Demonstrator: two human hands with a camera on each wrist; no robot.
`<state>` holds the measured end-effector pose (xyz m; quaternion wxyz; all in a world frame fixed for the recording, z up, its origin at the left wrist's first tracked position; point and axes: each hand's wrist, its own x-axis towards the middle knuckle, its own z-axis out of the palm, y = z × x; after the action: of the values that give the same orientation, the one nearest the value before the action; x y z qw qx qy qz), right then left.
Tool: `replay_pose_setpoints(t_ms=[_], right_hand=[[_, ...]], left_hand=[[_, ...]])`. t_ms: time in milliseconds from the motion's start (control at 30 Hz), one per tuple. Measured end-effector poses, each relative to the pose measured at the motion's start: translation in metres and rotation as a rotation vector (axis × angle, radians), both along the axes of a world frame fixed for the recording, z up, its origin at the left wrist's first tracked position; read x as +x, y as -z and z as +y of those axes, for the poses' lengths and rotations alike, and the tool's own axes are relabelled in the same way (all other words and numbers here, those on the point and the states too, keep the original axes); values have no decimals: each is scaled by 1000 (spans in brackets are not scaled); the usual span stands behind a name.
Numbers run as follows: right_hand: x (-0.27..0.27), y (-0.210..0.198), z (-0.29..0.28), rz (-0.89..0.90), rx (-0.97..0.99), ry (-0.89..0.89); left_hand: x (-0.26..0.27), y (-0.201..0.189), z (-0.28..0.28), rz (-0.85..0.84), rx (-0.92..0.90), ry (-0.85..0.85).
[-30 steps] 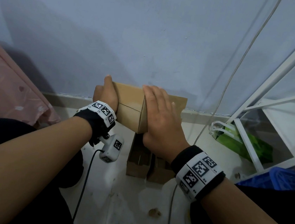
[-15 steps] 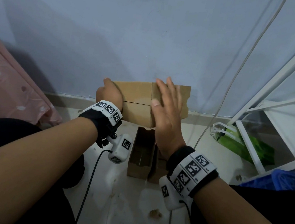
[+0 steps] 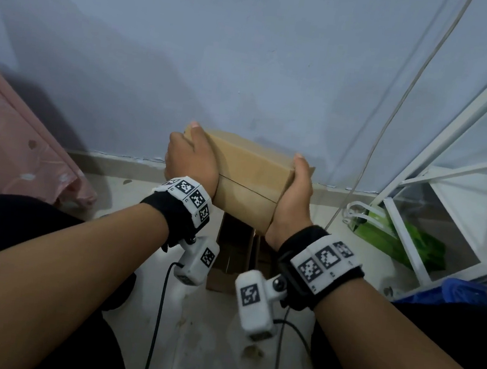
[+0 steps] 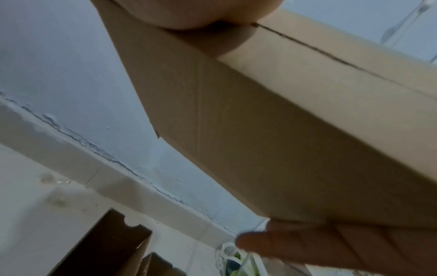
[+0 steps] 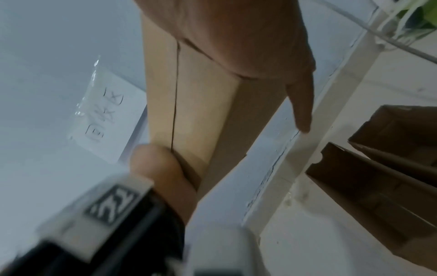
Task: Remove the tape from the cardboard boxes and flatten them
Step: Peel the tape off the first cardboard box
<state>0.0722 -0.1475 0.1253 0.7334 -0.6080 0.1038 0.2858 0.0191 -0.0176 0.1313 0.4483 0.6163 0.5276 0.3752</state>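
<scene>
**Cardboard box held in the air between both hands, in front of the wall**

Landmark: the held cardboard box [image 3: 249, 179].

Left of the box: pink fabric [image 3: 14, 134] lies well off to that side, on the floor [image 3: 211, 347].

At the box's left end: the left hand [image 3: 192, 158] clasps it, thumb laid over the top edge. The remaining fingers are behind the cardboard; whether they are spread or together cannot be told. The left wrist view shows only the heel of the palm bearing on the end face.

The box itself: raised clear of the floor, in front of the blue-grey wall [image 3: 250, 63]. Its near face shows a closed flap seam running lengthwise. No tape can be made out along the seam.

Below the box: two opened cardboard boxes [image 3: 233, 253] stand on the floor, side by side, their open tops up.

At the box's right end: the right hand [image 3: 294, 193] holds it, thumb on the top corner. The right wrist view shows the fingers [image 5: 300, 97] extended and close together along the far side.

Right of the box: a thin cable [image 3: 404, 90] hangs down the wall. Beyond it stands a white metal rack [image 3: 454, 132], with a green bag [image 3: 397, 235] at its foot.
</scene>
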Motion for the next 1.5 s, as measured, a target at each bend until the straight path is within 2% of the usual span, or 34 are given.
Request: replay_pose_setpoints(t_ms=[100,233,367,567,800,933,1133,1300,1500], right_hand=[[7,-16,-3,19,32,-88],[7,-16,2,-53,68,-27],[13,-18,2,-73,85,33],[2,-10,12,-106,59,45],[-13,-18,12,-121,74,95],[-12,-21,8,-110,45,96],[-13,-22,4,-75,19,98],[-5,-25,-3,-31,4,72],[10,-27,-14,13,-27,29]], left_hand=[[-1,-3,-4,-14,9,-12],[-3,-5,-11,-49,-6,46],[-4,-1,-20,-46,53,114],[2,-2,-19,29,26,-3],[2,-3,-8,5,25,-95],[-2,-4,1,9,27,-69],[-11,-13,9,-71,-23,-88],[-17,-12,20,-12,56,-92],[-20,-10,25,43,54,-43]])
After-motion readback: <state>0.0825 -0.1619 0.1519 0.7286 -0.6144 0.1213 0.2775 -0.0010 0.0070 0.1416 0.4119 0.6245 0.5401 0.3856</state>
